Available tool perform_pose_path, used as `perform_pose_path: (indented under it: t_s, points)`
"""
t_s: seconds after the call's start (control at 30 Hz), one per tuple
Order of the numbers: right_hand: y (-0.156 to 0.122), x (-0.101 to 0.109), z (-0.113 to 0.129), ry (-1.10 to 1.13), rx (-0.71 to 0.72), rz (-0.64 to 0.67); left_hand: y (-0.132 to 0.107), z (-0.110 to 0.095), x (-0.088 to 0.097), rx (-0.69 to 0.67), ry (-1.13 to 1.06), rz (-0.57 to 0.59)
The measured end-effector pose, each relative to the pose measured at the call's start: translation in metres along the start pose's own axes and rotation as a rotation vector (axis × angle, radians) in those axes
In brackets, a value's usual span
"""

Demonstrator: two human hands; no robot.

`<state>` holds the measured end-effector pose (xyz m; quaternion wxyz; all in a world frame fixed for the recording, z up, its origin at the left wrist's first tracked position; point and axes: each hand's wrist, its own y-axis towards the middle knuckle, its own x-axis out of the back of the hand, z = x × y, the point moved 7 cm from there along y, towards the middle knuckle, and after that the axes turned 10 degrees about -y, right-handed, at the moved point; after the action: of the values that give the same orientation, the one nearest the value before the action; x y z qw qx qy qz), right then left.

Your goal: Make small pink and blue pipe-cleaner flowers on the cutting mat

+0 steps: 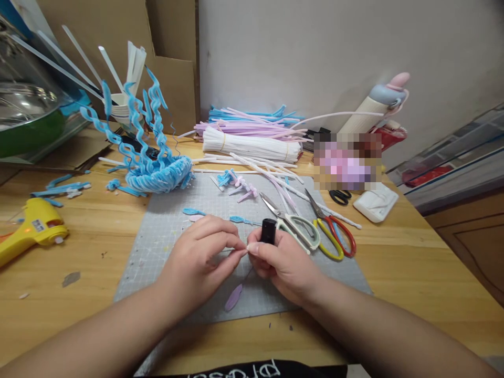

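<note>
Both hands meet above the grey cutting mat [145, 262]. My left hand [205, 252] is closed in a pinch, thumb and forefinger against the right thumb; what lies between them is too small to make out. My right hand [279, 257] wraps round a small black object [268, 231] with a blocky end sticking up; its kind is unclear. Below the hands, a purple leaf-shaped pipe cleaner piece [234, 297] shows on a thin stem leading up towards the right hand. Blue leaf-shaped pieces [192, 211] lie just beyond my left hand.
Green-handled scissors [299, 228] and red-and-yellow scissors [334, 236] lie right of the hands. A blue fuzzy basket shape [161, 176] stands back left, a yellow glue gun [37, 228] at far left. Bundled white pipe cleaners [250, 144] and a bottle [366, 113] are behind.
</note>
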<state>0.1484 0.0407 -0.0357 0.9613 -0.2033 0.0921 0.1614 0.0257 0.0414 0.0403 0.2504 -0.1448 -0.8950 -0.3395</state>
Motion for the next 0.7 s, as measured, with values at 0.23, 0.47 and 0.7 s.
perform_pose_path:
  t_s: [0.23, 0.47, 0.7]
  points:
    - [0.0023, 0.0066, 0.0023, -0.031, -0.014, -0.018, -0.0045, 0.0043, -0.0005, 0.058, -0.029, 0.002]
    - [0.0003, 0.0002, -0.0008, -0.034, -0.029, 0.042, -0.0029, 0.0040, -0.0059, 0.058, -0.080, 0.039]
    - [-0.0004, -0.0023, 0.0032, -0.050, -0.013, 0.101, -0.0015, 0.0024, -0.0028, 0.081, -0.096, 0.039]
